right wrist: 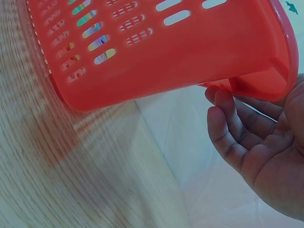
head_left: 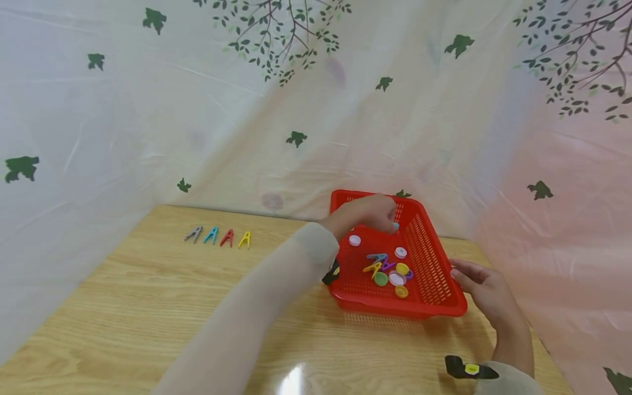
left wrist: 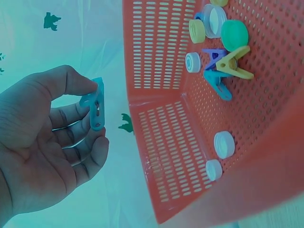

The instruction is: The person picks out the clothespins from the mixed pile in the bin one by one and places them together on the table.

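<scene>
My left hand [head_left: 371,212] reaches over the far part of the red basket [head_left: 353,300]. In the left wrist view it pinches a light blue clothespin [left wrist: 98,107] between thumb and fingers. My right hand [head_left: 486,291] grips the basket's right rim, its fingertips tucked under the lip in the right wrist view. Inside the basket lie a yellow clothespin [left wrist: 236,64], a blue clothespin [left wrist: 217,84] and a purple clothespin [left wrist: 213,57]. Around them are several bottle caps, among them a green cap [left wrist: 234,35] and a white cap [head_left: 400,252].
On the wooden table [head_left: 163,307], left of the basket, clothespins stand in a row: grey [head_left: 194,233], blue [head_left: 211,235], red [head_left: 227,237] and yellow [head_left: 244,239]. A pale leaf-patterned curtain [head_left: 237,137] hangs behind the table and along its sides.
</scene>
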{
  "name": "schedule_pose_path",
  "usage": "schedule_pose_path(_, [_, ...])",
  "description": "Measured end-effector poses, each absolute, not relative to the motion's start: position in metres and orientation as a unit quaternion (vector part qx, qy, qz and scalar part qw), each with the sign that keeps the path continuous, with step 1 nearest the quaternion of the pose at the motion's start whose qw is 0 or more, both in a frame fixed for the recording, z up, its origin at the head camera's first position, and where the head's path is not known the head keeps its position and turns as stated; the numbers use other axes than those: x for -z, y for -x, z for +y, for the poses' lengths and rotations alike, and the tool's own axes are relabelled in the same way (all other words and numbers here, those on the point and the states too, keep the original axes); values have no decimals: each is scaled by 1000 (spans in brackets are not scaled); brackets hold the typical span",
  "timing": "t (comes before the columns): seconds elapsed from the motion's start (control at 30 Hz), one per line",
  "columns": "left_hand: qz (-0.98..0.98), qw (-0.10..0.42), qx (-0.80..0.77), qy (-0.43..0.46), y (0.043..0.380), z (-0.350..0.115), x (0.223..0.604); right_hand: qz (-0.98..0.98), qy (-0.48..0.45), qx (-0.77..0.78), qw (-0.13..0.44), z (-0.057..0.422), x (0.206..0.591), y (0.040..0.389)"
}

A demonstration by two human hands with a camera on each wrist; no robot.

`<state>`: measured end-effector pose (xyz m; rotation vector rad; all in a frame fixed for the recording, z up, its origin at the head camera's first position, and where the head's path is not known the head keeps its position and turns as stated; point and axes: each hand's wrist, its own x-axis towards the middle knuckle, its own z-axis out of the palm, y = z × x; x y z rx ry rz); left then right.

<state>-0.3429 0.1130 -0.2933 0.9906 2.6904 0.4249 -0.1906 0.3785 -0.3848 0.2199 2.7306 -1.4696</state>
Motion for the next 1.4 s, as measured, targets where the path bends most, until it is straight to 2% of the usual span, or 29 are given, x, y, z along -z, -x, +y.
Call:
schedule_pose_path(0.4, [916, 73, -153, -363, 338, 81, 294, 877, -76, 474, 19, 377, 384, 191])
schedule_pose_path(1.4, [919, 28, -177, -351, 330, -30, 315, 873, -95, 477, 37, 378, 384, 192])
